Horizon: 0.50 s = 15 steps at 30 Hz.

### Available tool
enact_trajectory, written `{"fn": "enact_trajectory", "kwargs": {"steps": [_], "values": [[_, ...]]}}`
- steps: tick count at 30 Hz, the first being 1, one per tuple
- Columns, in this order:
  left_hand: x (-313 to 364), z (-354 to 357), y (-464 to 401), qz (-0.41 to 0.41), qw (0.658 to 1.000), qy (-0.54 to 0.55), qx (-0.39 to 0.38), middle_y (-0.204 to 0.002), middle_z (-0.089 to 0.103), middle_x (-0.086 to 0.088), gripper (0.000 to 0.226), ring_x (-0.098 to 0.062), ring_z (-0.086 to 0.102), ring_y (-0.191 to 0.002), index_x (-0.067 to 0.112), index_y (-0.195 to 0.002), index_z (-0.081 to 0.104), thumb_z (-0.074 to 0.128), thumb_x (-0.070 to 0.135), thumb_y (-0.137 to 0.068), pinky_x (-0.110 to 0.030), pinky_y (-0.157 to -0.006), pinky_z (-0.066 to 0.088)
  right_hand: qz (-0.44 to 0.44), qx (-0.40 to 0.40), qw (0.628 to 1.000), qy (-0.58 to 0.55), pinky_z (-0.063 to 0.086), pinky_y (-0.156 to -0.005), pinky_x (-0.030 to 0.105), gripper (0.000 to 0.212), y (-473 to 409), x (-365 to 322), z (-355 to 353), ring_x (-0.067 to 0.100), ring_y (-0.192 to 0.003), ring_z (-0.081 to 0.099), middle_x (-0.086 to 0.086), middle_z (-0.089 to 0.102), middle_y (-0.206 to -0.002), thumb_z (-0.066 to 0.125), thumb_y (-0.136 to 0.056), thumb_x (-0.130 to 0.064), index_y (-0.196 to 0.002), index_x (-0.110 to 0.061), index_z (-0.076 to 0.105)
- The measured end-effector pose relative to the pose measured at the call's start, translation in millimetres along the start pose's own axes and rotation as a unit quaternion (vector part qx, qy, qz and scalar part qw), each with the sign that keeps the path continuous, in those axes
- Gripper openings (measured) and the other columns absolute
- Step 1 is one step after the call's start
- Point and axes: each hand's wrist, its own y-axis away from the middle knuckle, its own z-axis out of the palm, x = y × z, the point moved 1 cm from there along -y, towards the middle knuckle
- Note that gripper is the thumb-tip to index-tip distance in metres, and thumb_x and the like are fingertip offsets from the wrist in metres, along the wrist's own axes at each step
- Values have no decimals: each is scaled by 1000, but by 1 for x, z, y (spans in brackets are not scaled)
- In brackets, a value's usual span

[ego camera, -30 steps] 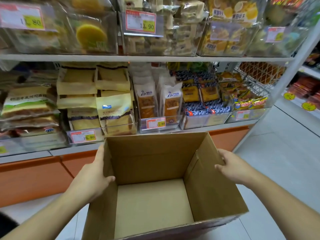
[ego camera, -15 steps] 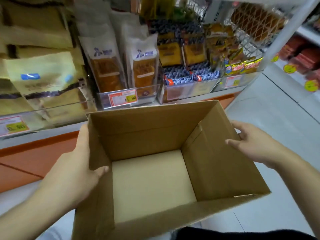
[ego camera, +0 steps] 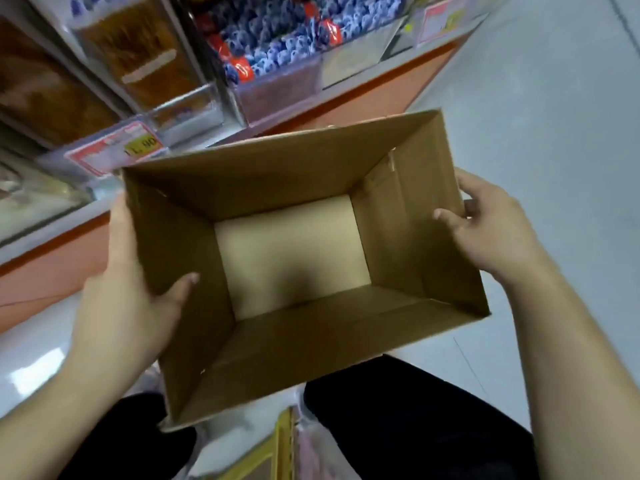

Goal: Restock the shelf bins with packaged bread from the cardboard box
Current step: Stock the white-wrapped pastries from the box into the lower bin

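The cardboard box (ego camera: 294, 258) is held open-side up between both hands, in front of the lower shelf and above the pale floor (ego camera: 554, 98). Its inside shows only bare brown walls and a lighter bottom panel. The left hand (ego camera: 128, 306) grips the box's left wall: the thumb lies curled over the rim onto the inner face, and the fingers are hidden behind the outside. The right hand (ego camera: 491, 230) grips the right wall the same way, thumb hooked over the top edge, fingers curled round the outside.

Just beyond the far rim stand clear shelf bins (ego camera: 277, 88). One holds packaged bread (ego camera: 138, 53) in see-through wrap, blurred; the next holds small blue and red wrapped sweets (ego camera: 277, 32). A red and yellow price tag (ego camera: 117, 150) sits on a bin front near the box's far left corner. Under the shelf runs an orange base panel (ego camera: 363, 98).

Below the box's near edge, dark trousers (ego camera: 415, 427) show, and between the legs lie clear-wrapped packages (ego camera: 277, 452) with a yellow edge, too blurred to identify.
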Motion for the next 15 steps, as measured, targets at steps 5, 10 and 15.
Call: {"fn": "enact_trajectory", "kwargs": {"steps": [5, 10, 15], "values": [[38, -12, 1, -2, 996, -59, -67, -125, 70, -25, 116, -52, 69, -100, 48, -161, -6, 80, 18, -90, -54, -85, 57, 64, 50, 996, -34, 61, -88, 41, 58, 55, 23, -10, 13, -93, 71, -11, 76, -97, 62, -102, -15, -139, -58, 53], [95, -37, 11, 57, 989, -75, -112, -123, 71, -23, 117, -48, 71, -92, 51, -160, -9, 79, 18, -90, -55, -81, 60, 120, 85, 986, -75, 62, -83, 43, 55, 116, 36, -53, 18, -85, 71, -11, 76, -92, 61, -103, -16, -139, -56, 52], [161, -50, 28, 140, 975, -76, -157, -131, 68, -15, 117, -26, 68, -75, 55, -158, -11, 76, 16, -91, -46, -69, 61, 176, 137, 971, -91, 60, -83, 44, 56, 182, 47, -106, 21, -90, 70, -10, 75, -94, 61, -102, -18, -143, -55, 50]]}}
